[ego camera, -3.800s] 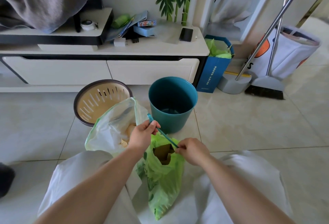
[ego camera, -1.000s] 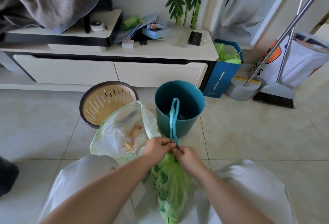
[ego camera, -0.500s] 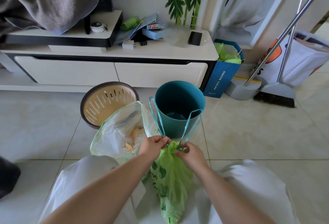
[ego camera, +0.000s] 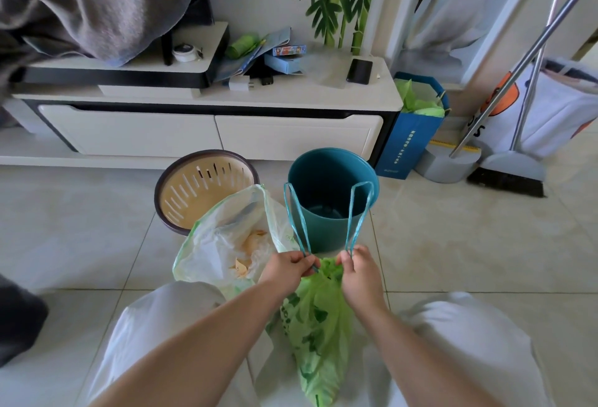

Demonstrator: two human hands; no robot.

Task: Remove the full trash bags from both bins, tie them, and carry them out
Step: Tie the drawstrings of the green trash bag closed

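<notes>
We see a thin green plastic trash bag [ego camera: 318,325], crinkled and faintly shiny, its printed film gathered at the neck by teal drawstring loops [ego camera: 350,215] of twisted plastic ribbon. Beside it, the pale translucent plastic bag [ego camera: 223,241] is wrinkled, with a soft sheen. The round teal plastic bin [ego camera: 326,235] looks smooth and matt; the beige slotted plastic bin [ego camera: 194,193] with its brown rim looks smooth too. The cream floor tiles [ego camera: 453,245] are glossy. We also note a long metal broom handle [ego camera: 524,67], a matt grey cloth [ego camera: 97,2] with a nappy surface, and smooth white cabinet drawers [ego camera: 291,138].
</notes>
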